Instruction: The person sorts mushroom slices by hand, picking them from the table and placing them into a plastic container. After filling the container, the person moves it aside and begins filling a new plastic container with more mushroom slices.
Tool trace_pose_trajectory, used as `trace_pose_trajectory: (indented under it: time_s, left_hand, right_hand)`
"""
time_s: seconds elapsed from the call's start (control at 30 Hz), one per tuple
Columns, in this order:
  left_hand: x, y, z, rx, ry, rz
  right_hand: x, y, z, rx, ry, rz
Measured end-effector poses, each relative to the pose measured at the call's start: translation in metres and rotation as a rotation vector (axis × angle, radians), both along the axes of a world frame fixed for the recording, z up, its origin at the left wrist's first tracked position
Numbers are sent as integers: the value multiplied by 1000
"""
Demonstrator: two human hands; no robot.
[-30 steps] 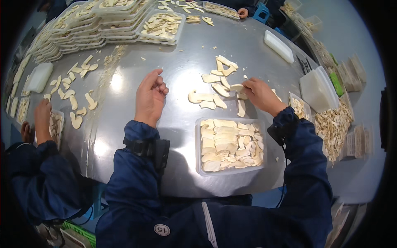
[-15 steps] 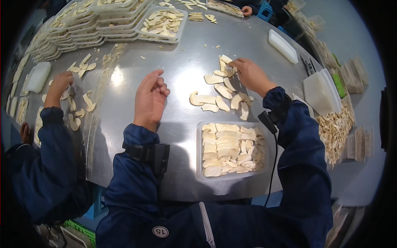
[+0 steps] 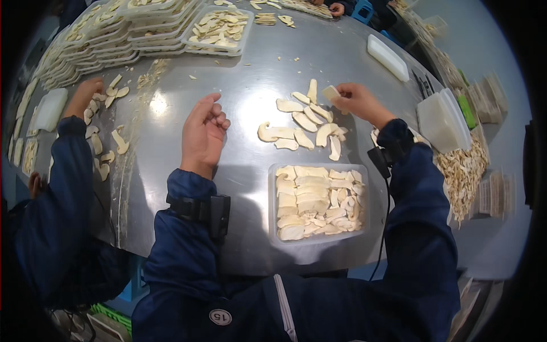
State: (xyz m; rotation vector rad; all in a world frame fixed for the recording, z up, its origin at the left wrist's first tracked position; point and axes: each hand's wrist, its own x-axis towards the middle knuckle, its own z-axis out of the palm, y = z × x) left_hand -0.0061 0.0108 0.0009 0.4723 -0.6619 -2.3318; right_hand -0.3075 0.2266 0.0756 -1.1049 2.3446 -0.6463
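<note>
My right hand (image 3: 364, 104) pinches a pale mushroom slice (image 3: 331, 92) between thumb and fingers, just above the metal table. Close by, to its left and below, lies a loose group of mushroom slices (image 3: 285, 132), some overlapping. My left hand (image 3: 206, 134) rests with its palm turned inward, fingers loosely curled and thumb apart, nothing in it. Between my forearms a clear plastic tray (image 3: 273, 228) stands near the table's front edge. Mushroom slices (image 3: 312, 191) fill it, laid in neat rows on the left and more mixed on the right.
Stacked trays of slices (image 3: 165, 34) stand at the far left. A co-worker's hand (image 3: 85, 97) handles slices (image 3: 117, 139) on my left. A white tray (image 3: 388, 58) lies at the far right, beside white containers (image 3: 444, 122) and a heap of chips (image 3: 462, 176).
My right hand has drawn back to the right from the loose slices, lifting one slice. My left hand has barely moved. The co-worker's hand has shifted slightly away.
</note>
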Motion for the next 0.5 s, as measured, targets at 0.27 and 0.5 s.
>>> trace_pose_trajectory:
  time_s: [0.27,0.5]
  left_hand:
    - [-3,-4,-2,6,5,-20]
    - [3,-14,-7,-16,0,-45]
  right_hand:
    - [69,159,25,-239,220,-30]
    - [124,251,-2,-228,209,-168]
